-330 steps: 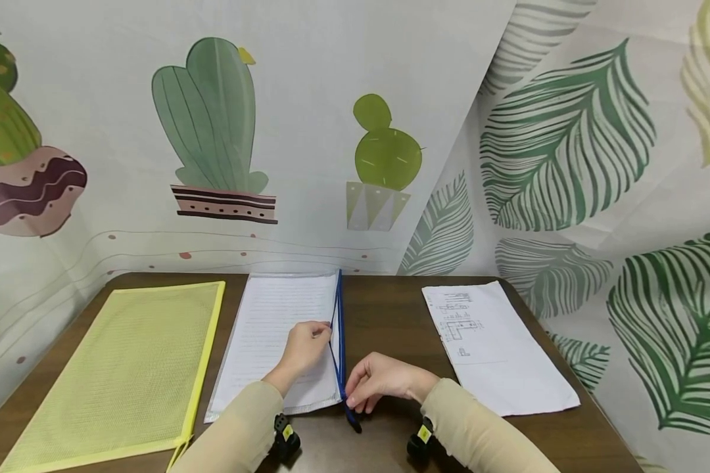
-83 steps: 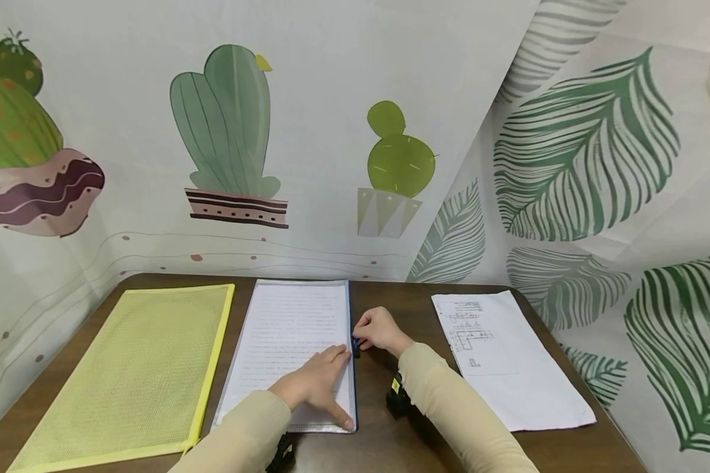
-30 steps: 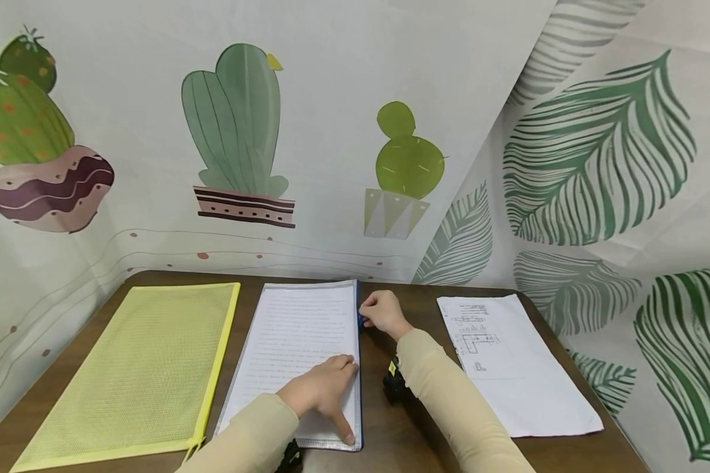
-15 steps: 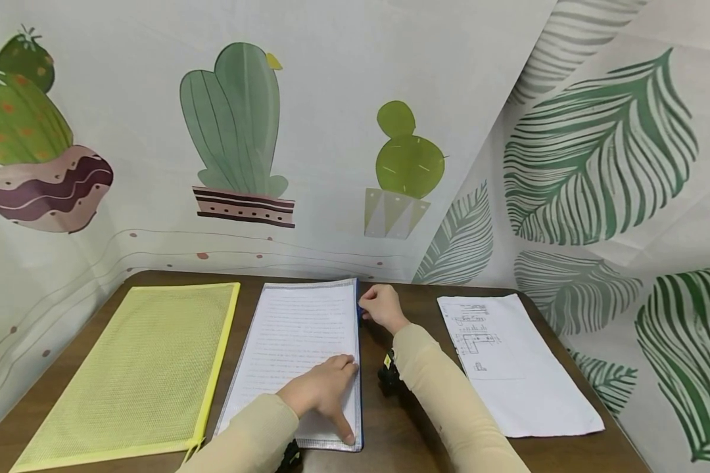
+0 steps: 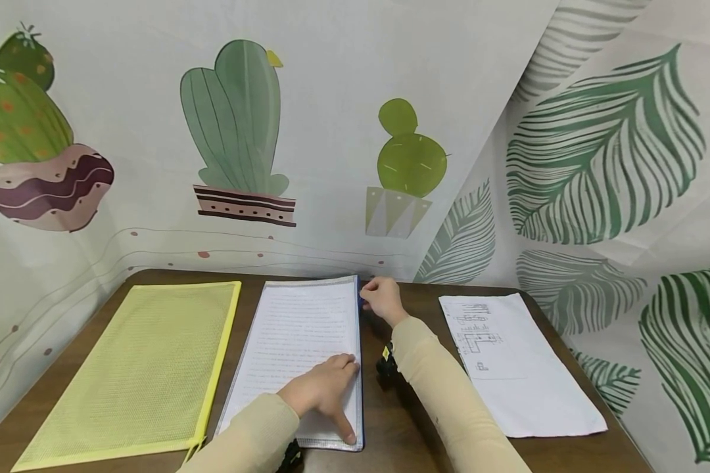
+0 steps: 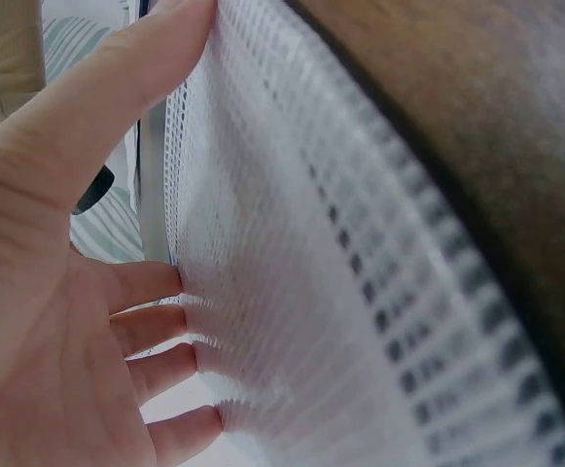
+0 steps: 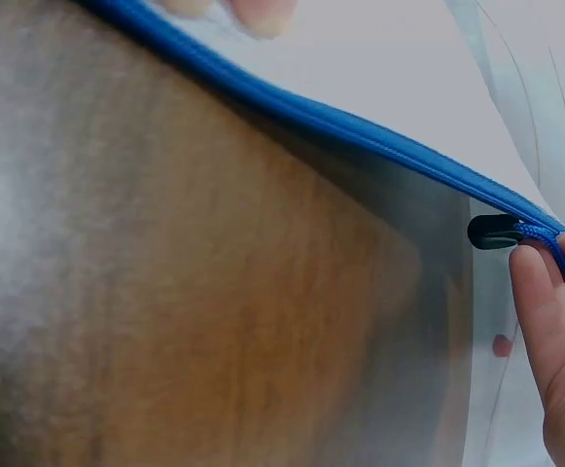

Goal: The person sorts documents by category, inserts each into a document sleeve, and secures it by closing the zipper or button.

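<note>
A clear mesh zipper pouch (image 5: 298, 328) with printed paper inside lies in the middle of the table. My left hand (image 5: 325, 387) rests on its near right part, thumb and fingers spread; in the left wrist view the fingertips (image 6: 180, 423) press the mesh (image 6: 292, 292). At the pouch's far right corner, my right hand (image 5: 383, 299) pinches the blue cord zipper pull (image 7: 545, 233), which has a black end. The blue zipper (image 7: 360, 146) runs along the right edge and looks closed behind the hand. The slider itself is hidden by the fingers.
A yellow mesh zipper pouch (image 5: 136, 368) lies flat at the left. White sheets (image 5: 526, 374) with a printed drawing lie at the right. Behind the brown table (image 5: 399, 420) hangs a wall covering (image 5: 331, 131) with cactus and leaf patterns.
Earlier the zipper edge gaped and my left hand pinched it; now that hand lies flat on the pouch. My right hand has slid the pull away from me, up to the far corner.
</note>
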Demonstrator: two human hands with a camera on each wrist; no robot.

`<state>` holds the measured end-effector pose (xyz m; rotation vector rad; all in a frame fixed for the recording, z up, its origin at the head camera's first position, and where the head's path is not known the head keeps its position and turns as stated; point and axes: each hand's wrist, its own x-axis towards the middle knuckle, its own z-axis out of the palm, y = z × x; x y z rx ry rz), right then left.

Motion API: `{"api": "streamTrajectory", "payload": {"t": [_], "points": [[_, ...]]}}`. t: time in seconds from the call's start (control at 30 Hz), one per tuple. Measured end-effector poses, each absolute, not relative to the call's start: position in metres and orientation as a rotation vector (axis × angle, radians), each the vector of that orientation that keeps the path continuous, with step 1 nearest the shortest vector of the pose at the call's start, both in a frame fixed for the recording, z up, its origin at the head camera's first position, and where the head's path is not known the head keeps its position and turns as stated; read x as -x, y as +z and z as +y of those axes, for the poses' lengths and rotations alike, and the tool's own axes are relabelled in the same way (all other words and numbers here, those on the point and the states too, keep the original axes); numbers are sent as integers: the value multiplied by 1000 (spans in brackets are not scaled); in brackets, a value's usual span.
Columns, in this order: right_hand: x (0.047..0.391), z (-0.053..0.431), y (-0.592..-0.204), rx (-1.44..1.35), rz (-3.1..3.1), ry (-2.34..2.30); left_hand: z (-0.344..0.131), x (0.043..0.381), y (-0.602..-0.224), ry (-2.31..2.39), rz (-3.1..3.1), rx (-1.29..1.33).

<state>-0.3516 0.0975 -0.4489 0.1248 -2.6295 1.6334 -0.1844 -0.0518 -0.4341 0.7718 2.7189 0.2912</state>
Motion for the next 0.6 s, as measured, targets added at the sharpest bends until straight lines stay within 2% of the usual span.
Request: {"api": "streamTrajectory", "payload": {"t": [0.6], "points": [[363, 92, -434, -118, -2557, 1663, -52, 183, -433, 267, 2723, -787]]}}
